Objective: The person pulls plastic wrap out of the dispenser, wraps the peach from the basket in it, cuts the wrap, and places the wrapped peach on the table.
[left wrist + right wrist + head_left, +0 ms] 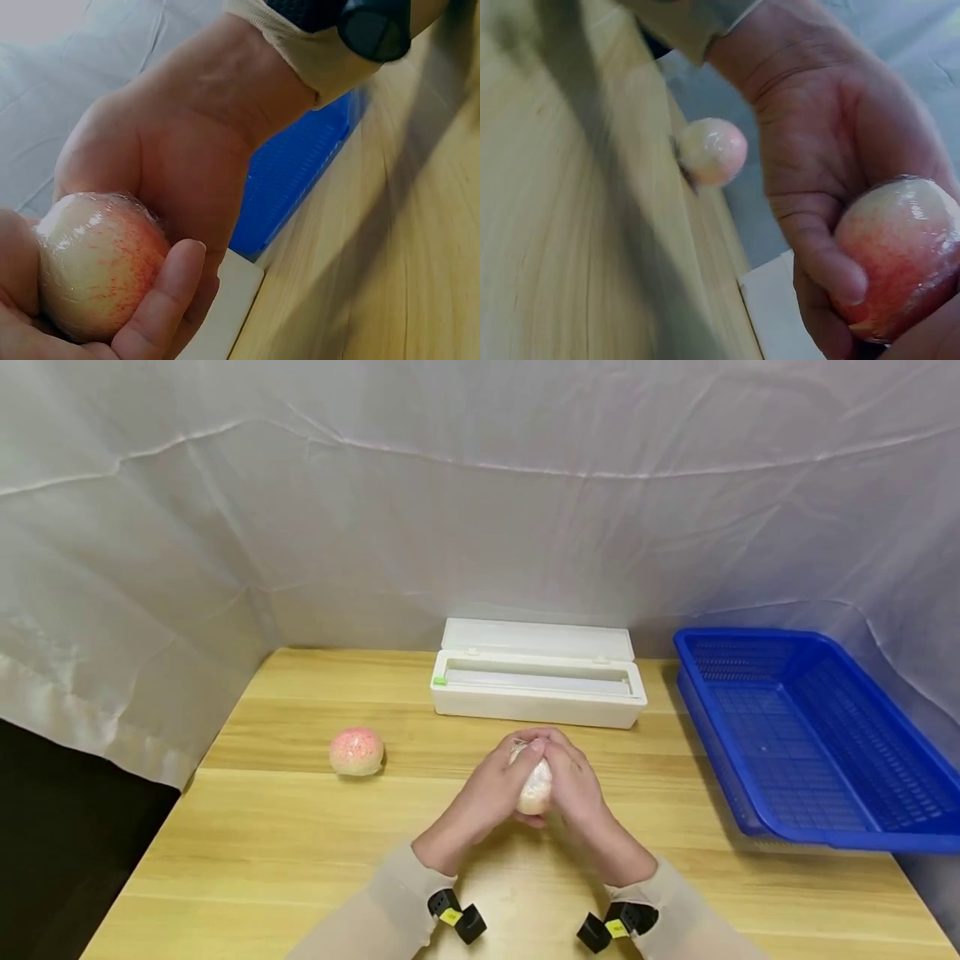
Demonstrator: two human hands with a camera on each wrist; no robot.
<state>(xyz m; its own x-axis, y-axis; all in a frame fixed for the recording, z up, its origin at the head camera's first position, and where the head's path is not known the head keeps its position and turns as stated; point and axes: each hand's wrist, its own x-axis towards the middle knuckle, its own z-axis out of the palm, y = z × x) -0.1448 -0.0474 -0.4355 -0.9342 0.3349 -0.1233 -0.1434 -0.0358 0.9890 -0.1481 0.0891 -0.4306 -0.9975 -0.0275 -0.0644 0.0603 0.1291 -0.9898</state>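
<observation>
A peach (536, 793) in clear plastic film is cupped between both hands, above the middle of the table. My left hand (487, 789) grips it from the left, and my right hand (581, 783) from the right, thumbs over the top. Glossy wrinkled film covers the pale and red skin of the held peach (97, 274) in the left wrist view. Fingers curl around its underside in both wrist views, hiding part of the fruit. A second pink and cream peach (357, 753), shiny as if wrapped, sits on the table to the left, apart from the hands.
Behind the hands stands a white cling film box (536, 703), its lid raised and a roll inside. A blue plastic basket (712, 747) stands on the right, overhanging the wooden table (285, 860). Grey cloth (480, 543) hangs behind and along the sides.
</observation>
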